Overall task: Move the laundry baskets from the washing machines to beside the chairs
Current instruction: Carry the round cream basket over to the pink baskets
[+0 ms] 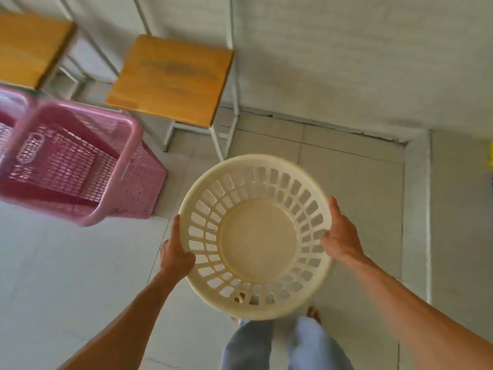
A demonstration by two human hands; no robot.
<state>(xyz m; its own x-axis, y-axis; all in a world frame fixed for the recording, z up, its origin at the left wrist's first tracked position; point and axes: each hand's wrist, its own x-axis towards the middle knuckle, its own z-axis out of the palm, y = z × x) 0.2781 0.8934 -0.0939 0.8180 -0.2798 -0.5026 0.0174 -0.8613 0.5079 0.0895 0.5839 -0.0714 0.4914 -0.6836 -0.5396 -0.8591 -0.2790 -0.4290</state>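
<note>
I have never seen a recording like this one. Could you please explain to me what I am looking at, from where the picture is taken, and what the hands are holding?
There is no machine here. A person wears a camera on the head, so this single picture looks down at their own arms and legs. The left hand and the right hand grip opposite sides of a round cream laundry basket, which is empty and held above the tiled floor. To the left is a pink rectangular laundry basket, also empty; whether it rests flat on the floor is hard to tell. Behind it are two chairs with wooden seats, one nearer and one at the edge, against a pale wall.
</note>
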